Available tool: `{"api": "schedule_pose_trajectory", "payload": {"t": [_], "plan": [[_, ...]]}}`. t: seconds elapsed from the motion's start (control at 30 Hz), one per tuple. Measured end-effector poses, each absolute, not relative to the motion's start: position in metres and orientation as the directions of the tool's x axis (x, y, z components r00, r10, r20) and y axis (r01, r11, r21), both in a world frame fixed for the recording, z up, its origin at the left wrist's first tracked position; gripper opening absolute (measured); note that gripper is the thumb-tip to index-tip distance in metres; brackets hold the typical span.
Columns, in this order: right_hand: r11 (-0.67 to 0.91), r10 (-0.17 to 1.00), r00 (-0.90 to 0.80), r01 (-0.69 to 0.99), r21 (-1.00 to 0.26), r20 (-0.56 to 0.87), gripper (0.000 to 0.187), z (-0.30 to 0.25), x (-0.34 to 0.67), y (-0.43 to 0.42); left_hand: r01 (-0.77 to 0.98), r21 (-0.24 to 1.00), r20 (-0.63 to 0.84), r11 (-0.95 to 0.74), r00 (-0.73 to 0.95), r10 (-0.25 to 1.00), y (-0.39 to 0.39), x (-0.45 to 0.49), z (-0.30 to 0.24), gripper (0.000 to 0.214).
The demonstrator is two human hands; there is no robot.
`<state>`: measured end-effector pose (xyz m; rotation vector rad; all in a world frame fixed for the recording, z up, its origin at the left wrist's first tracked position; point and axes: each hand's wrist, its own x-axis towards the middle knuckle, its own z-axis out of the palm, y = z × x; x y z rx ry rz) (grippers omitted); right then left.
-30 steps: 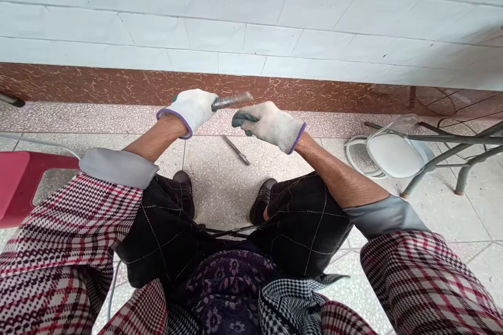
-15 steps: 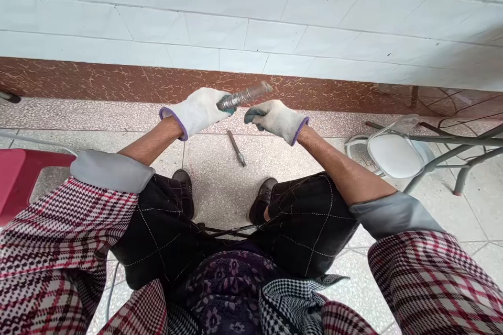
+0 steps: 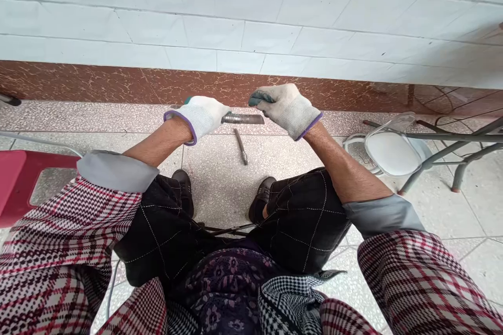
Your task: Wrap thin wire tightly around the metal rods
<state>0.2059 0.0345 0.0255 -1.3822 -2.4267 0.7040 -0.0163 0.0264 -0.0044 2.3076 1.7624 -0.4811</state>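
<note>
A metal rod wrapped in coils of wire (image 3: 244,119) points out level to the right from my left hand (image 3: 206,116), whose gloved fingers are closed round its left end. The rod's right part is smooth and dark. My right hand (image 3: 288,110), in a white glove with grey-green fingers, is just above and right of the rod's free end, apart from it. Its fingers are curled together; whatever they may hold is hidden or too thin to see. Below the rod, a second slim metal tool (image 3: 240,147) lies on the floor between my feet.
A white tiled wall (image 3: 228,34) with a reddish-brown skirting (image 3: 118,84) stands in front. On the left is a red plastic stool (image 3: 47,162). To the right are a white round-seated chair (image 3: 395,153) and grey metal legs (image 3: 432,162). My shoes (image 3: 262,196) flank the floor tool.
The wire-wrapped rod has swung from tilted up to level, its free end dropping. My right hand has moved up and slightly right. The tool on the floor stays put.
</note>
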Motion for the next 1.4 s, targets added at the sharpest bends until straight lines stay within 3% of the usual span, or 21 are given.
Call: {"api": "schedule_pose_trajectory", "payload": {"t": [0.13, 0.23, 0.3, 0.47, 0.57, 0.67, 0.8, 0.93, 1.07, 1.17, 1.27, 1.4], "plan": [[0.211, 0.921, -0.38, 0.664, -0.717, -0.081, 0.022, 0.005, 0.213, 0.05, 0.927, 0.162, -0.298, -0.338, 0.373, 0.879, 0.012, -0.011, 0.0, 0.032], [0.135, 0.92, -0.358, 0.675, -0.725, -0.162, 0.026, -0.01, 0.209, 0.046, 0.895, 0.376, -0.172, -0.24, 0.322, 0.931, 0.011, -0.017, 0.001, 0.034], [0.191, 0.885, -0.427, 0.696, -0.693, -0.186, 0.028, -0.016, 0.204, 0.039, 0.885, 0.432, -0.129, -0.174, 0.251, 0.959, 0.015, -0.024, 0.0, 0.037], [0.488, 0.784, -0.616, 0.691, -0.533, -0.08, 0.028, -0.001, 0.195, 0.017, 0.972, 0.226, -0.175, -0.063, 0.104, 0.979, 0.032, -0.042, -0.003, 0.037], [0.512, 0.795, -0.603, 0.723, -0.464, -0.063, 0.032, 0.019, 0.196, 0.011, 0.996, 0.071, -0.255, -0.054, 0.07, 0.965, 0.038, -0.046, -0.005, 0.035], [0.454, 0.84, -0.541, 0.74, -0.495, -0.039, 0.033, 0.029, 0.202, 0.018, 0.991, -0.022, -0.331, -0.129, 0.114, 0.937, 0.036, -0.038, -0.009, 0.033], [0.376, 0.88, -0.475, 0.7, -0.608, -0.003, 0.028, 0.018, 0.213, 0.042, 0.967, -0.004, -0.375, -0.255, 0.234, 0.897, 0.027, -0.018, -0.012, 0.031], [0.333, 0.886, -0.462, 0.694, -0.638, -0.04, 0.023, -0.004, 0.218, 0.058, 0.947, 0.07, -0.332, -0.312, 0.317, 0.888, 0.02, -0.013, -0.007, 0.028], [0.264, 0.886, -0.443, 0.725, -0.637, -0.137, 0.024, -0.016, 0.212, 0.051, 0.952, 0.18, -0.246, -0.246, 0.286, 0.926, 0.017, -0.021, 0.002, 0.031], [0.321, 0.857, -0.496, 0.723, -0.612, -0.136, 0.028, -0.011, 0.205, 0.034, 0.947, 0.261, -0.178, -0.187, 0.238, 0.955, 0.016, -0.027, 0.007, 0.038], [0.441, 0.816, -0.568, 0.731, -0.521, -0.105, 0.03, 0.003, 0.199, 0.016, 0.972, 0.195, -0.191, -0.133, 0.171, 0.967, 0.021, -0.034, 0.006, 0.038], [0.491, 0.813, -0.58, 0.734, -0.469, -0.056, 0.031, 0.023, 0.197, 0.006, 0.989, 0.012, -0.279, -0.146, 0.143, 0.95, 0.033, -0.042, -0.004, 0.033]]}}
